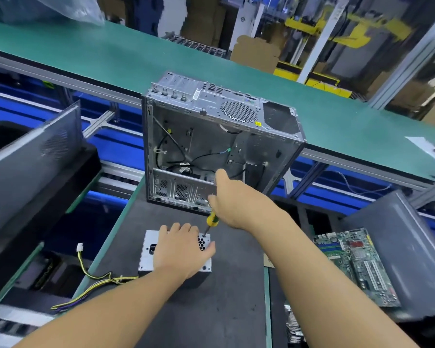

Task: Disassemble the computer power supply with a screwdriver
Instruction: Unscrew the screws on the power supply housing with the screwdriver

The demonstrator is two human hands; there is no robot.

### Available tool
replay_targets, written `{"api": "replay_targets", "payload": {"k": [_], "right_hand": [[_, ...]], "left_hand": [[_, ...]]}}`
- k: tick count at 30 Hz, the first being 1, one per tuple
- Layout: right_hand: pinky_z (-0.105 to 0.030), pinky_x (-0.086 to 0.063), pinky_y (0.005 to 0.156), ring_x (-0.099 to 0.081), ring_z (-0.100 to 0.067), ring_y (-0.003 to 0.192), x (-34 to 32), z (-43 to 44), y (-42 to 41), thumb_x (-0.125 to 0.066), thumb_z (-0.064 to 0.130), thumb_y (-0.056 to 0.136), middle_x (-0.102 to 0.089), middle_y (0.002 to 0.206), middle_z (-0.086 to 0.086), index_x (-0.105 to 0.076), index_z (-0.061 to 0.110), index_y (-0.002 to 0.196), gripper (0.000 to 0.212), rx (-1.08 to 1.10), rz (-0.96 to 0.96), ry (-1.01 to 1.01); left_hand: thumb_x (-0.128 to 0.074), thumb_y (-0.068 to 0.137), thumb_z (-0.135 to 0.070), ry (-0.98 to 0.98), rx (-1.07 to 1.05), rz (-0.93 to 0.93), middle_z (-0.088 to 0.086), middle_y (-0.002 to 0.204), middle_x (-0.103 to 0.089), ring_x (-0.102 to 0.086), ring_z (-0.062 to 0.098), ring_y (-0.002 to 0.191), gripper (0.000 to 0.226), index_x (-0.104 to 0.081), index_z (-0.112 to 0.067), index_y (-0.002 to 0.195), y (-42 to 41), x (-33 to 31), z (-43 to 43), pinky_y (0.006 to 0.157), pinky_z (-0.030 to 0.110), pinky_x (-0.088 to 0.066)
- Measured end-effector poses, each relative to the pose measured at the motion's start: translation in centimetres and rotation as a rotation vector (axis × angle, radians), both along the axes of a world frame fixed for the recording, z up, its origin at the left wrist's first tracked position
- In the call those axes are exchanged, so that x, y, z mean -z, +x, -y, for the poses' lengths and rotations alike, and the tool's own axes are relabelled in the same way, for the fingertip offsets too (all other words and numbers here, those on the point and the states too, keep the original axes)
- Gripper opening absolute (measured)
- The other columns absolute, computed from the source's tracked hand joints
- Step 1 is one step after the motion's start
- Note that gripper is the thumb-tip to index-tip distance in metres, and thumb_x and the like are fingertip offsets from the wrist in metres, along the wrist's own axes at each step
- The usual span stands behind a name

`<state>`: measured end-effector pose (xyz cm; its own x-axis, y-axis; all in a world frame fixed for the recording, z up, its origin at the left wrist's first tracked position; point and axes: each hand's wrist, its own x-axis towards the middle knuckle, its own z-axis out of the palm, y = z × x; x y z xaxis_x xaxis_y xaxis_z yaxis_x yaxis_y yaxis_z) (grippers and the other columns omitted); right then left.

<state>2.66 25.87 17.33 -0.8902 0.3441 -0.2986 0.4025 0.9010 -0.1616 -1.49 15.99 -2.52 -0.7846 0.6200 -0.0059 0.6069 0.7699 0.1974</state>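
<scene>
Task item: the power supply (146, 257), a silver box with a honeycomb vent, stands on the dark desk (211, 310) at 6 o'clock from the computer case (211, 136), near it but apart.
Left side: the left grip (183, 249) is released; palm and relaxed fingers lie flat on the upper face of the power supply, thumb along its 3 o'clock edge.
Right side: the right grip (234, 202) is clenched around the yellow-and-green handle of the screwdriver (212, 219), with one finger sticking out toward 12 o'clock.
Tool: the screwdriver is tilted, handle toward 1 o'clock, shaft running down toward 7 o'clock; its tip meets the box's upper face at the 1 o'clock corner, just beside the vent.
Cables: a yellow-and-black bundle (93, 280) leaves the box at 9 o'clock and hangs over the desk edge, ending in a white plug.
Case: open side toward the viewer, loose black wires inside.
Surroundings: a motherboard (357, 262) lies at 3 o'clock; a green conveyor belt (111, 54) crosses behind the case at 12 o'clock.
</scene>
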Motion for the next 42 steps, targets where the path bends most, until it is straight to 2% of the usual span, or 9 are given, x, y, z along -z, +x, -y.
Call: {"api": "replay_targets", "payload": {"k": [4,10,15,17,21,26,31,36,42], "right_hand": [[-0.042,-0.040,0.077,-0.043,-0.031,0.103,-0.5,0.1,0.0,-0.052,0.035,0.092,-0.042,0.115,-0.005,-0.038,0.019,0.118,0.034,0.094,0.090,-0.072],[-0.039,-0.043,0.060,-0.050,-0.029,0.070,0.1,1.4,-0.2,-0.044,0.032,0.103,-0.041,0.078,-0.004,-0.038,0.015,0.111,0.019,0.111,-0.023,0.142],[-0.045,-0.044,0.085,-0.044,-0.028,0.100,-0.9,1.2,-0.1,-0.055,0.033,0.094,-0.040,0.120,-0.005,-0.038,0.022,0.125,0.037,0.164,0.187,-0.019],[-0.043,-0.043,0.076,-0.047,-0.033,0.100,-0.6,2.0,0.1,-0.047,0.049,0.098,-0.037,0.118,-0.004,-0.031,0.025,0.126,0.040,0.261,0.177,0.047],[-0.035,-0.032,0.051,-0.044,-0.027,0.066,-0.1,2.6,-0.2,-0.044,0.023,0.102,-0.042,0.095,-0.010,-0.038,0.020,0.122,0.021,0.126,0.089,0.205],[-0.042,-0.045,0.083,-0.045,-0.029,0.095,-0.6,1.6,0.0,-0.049,0.022,0.095,-0.043,0.119,-0.008,-0.042,0.023,0.114,0.020,0.175,0.064,-0.101],[-0.037,-0.037,0.059,-0.049,-0.030,0.078,-0.4,2.0,0.6,-0.037,0.032,0.103,-0.043,0.097,-0.008,-0.041,0.017,0.125,0.027,0.057,0.134,0.266],[-0.044,-0.048,0.079,-0.051,-0.030,0.094,-1.5,0.8,0.5,-0.053,0.023,0.094,-0.042,0.111,-0.008,-0.042,0.015,0.117,0.026,0.003,0.171,-0.024],[-0.036,-0.035,0.058,-0.050,-0.034,0.087,-0.2,0.6,0.4,-0.043,0.039,0.101,-0.038,0.084,-0.002,-0.042,0.014,0.116,0.030,-0.075,0.071,0.257]], "left_hand": [[-0.011,0.080,-0.071,-0.010,0.022,0.006,-0.010,0.106,-0.061,-0.050,0.020,0.103,0.073,-0.062,-0.028,0.110,0.0,-0.2,0.1,0.089,0.041,-0.029],[-0.008,0.083,-0.070,-0.024,0.056,0.004,-0.007,0.112,-0.060,-0.050,0.022,0.106,0.076,-0.061,-0.026,0.115,-0.1,-0.3,0.3,0.090,0.043,-0.029],[-0.015,0.088,-0.070,-0.035,0.089,0.013,-0.005,0.113,-0.061,-0.050,0.023,0.106,0.070,-0.061,-0.024,0.114,-0.1,-0.3,0.4,0.089,0.044,-0.027],[-0.016,0.089,-0.069,-0.033,0.098,0.013,-0.005,0.112,-0.060,-0.050,0.022,0.105,0.068,-0.060,-0.024,0.114,0.0,-0.3,0.6,0.089,0.044,-0.027],[-0.014,0.088,-0.069,-0.014,0.086,0.026,-0.006,0.110,-0.060,-0.050,0.022,0.105,0.069,-0.060,-0.024,0.114,-0.1,-0.3,0.7,0.090,0.043,-0.027],[-0.012,0.083,-0.068,-0.001,0.076,0.011,-0.005,0.103,-0.060,-0.051,0.022,0.101,0.071,-0.062,-0.024,0.107,0.1,-0.4,0.5,0.089,0.044,-0.030],[-0.007,0.079,-0.070,-0.008,0.048,0.000,-0.006,0.108,-0.060,-0.050,0.022,0.107,0.078,-0.061,-0.025,0.112,0.3,-0.1,0.5,0.091,0.044,-0.029],[-0.008,0.079,-0.072,-0.020,0.030,-0.035,-0.008,0.107,-0.060,-0.050,0.020,0.105,0.078,-0.062,-0.026,0.112,0.2,0.0,0.2,0.086,0.042,-0.028],[-0.011,0.080,-0.074,-0.013,-0.001,-0.051,-0.011,0.106,-0.062,-0.051,0.018,0.105,0.076,-0.064,-0.028,0.112,0.0,0.2,-0.1,0.087,0.042,-0.028]]}}
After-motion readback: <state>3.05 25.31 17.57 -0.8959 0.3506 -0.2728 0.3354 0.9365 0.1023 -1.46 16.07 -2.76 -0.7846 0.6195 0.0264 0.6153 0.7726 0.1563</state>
